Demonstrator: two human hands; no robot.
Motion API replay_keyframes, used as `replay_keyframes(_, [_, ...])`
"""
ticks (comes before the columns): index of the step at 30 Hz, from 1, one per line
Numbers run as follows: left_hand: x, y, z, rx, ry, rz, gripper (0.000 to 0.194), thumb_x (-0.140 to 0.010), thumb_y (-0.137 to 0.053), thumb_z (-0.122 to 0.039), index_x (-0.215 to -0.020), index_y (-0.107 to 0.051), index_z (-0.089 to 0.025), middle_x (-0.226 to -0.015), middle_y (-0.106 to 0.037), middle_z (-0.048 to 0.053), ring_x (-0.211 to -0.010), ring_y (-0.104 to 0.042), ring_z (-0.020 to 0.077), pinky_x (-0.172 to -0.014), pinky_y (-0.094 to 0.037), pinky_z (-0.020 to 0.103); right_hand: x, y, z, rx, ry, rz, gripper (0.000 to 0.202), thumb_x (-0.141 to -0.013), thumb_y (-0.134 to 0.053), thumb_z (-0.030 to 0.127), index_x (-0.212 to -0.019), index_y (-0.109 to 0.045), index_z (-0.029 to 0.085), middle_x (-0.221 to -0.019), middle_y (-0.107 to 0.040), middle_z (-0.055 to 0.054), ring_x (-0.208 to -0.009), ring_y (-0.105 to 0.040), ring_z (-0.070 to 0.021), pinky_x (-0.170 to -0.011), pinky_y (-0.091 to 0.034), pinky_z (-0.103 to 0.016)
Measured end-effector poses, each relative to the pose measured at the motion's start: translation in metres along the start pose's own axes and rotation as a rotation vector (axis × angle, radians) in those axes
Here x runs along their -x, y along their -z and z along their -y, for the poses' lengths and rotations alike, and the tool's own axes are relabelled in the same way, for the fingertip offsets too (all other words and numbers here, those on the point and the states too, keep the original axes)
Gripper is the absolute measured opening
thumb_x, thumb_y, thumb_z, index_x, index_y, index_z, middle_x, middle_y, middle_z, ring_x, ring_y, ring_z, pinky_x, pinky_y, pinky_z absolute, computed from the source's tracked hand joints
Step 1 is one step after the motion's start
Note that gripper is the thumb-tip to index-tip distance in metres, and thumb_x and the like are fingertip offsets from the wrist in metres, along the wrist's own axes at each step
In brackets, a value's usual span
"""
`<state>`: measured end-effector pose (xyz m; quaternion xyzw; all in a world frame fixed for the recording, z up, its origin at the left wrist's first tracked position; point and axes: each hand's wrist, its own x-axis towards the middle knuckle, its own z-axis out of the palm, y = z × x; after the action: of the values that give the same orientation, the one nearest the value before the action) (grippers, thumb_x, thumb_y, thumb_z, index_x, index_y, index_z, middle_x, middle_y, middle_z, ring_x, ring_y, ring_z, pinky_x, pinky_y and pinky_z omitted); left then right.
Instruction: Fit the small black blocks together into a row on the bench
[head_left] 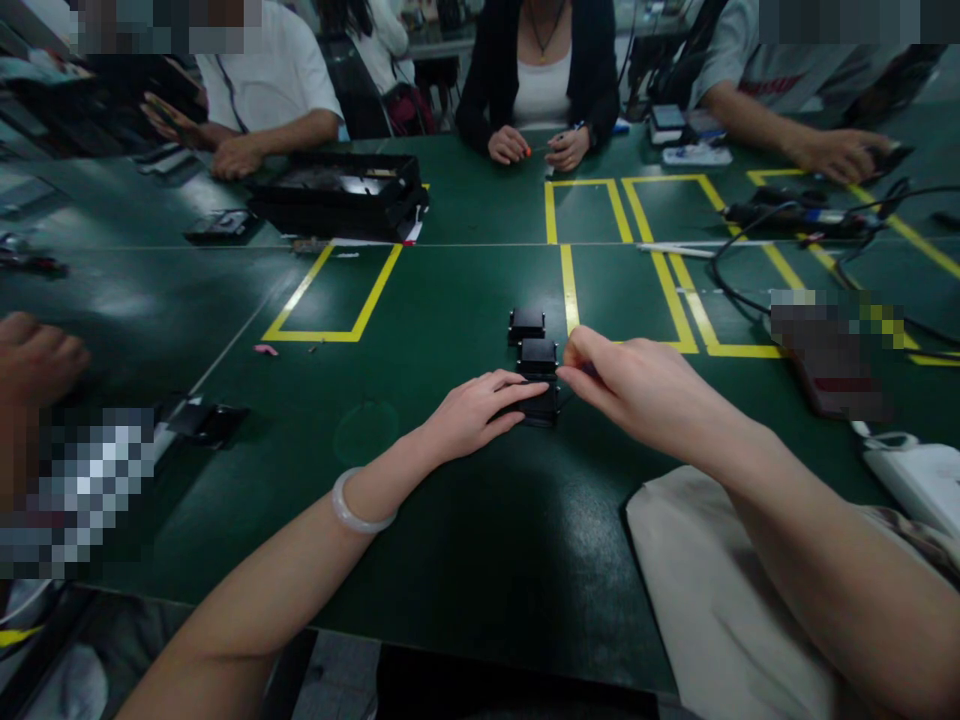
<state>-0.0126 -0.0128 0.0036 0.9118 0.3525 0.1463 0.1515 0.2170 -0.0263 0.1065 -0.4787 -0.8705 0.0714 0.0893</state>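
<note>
Three small black rectangular blocks with small shiny bits at their corners lie in a row on the green table. The nearest block [541, 405] is partly covered by my left hand [480, 412], whose extended fingers rest on its top and left side and hold it in place. Beyond it lie the middle block [538, 355] and the far block [527, 322], both untouched by my left hand. My right hand [626, 385] is closed in a pinch just right of the blocks. What its fingertips hold, if anything, is too small and dark to make out.
Yellow tape outlines [570, 285] mark the green table [450, 540]. A black tray [337, 195] stands at far left. Cables [720, 265], a dark phone-like slab [832, 370] and a white adapter [919, 485] are right. Beige fabric [712, 590] lies under my right arm. Other people sit around.
</note>
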Motion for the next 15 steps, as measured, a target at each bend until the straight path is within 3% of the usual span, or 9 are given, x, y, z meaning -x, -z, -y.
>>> replay_keyframes(4, [-0.0002, 0.0011, -0.0007, -0.001, 0.002, 0.014, 0.045, -0.097, -0.044, -0.029, -0.142, -0.039, -0.032, -0.132, -0.05, 0.007, -0.117, -0.052, 0.0218, -0.095, -0.047, 0.038, 0.0003, 0.0012, 0.0011, -0.016, 0.003, -0.009, 0.016, -0.093, -0.04, 0.028, -0.104, -0.047, 0.019, -0.071, -0.06, 0.001, -0.057, -0.052, -0.0139, -0.051, -0.025, -0.025])
replay_keyframes(10, [-0.0005, 0.0016, -0.0007, 0.003, 0.001, 0.007, 0.045, -0.097, -0.045, -0.028, -0.142, -0.041, -0.031, -0.131, -0.05, 0.007, -0.116, -0.052, 0.0218, -0.095, -0.048, 0.038, -0.0005, 0.0008, 0.0029, 0.113, -0.049, -0.012, 0.026, -0.096, -0.036, 0.041, -0.095, -0.052, 0.021, -0.064, -0.059, 0.0, -0.056, -0.053, -0.0156, -0.05, -0.022, -0.026])
replay_keyframes(15, [-0.0006, 0.0025, -0.0009, 0.003, 0.001, 0.013, 0.045, -0.097, -0.045, -0.028, -0.142, -0.04, -0.032, -0.131, -0.051, 0.007, -0.115, -0.053, 0.0217, -0.094, -0.048, 0.038, 0.0006, 0.0009, 0.0017, 0.043, -0.002, -0.007, 0.018, -0.095, -0.037, 0.03, -0.104, -0.049, 0.02, -0.07, -0.061, 0.0, -0.056, -0.053, -0.014, -0.05, -0.023, -0.025])
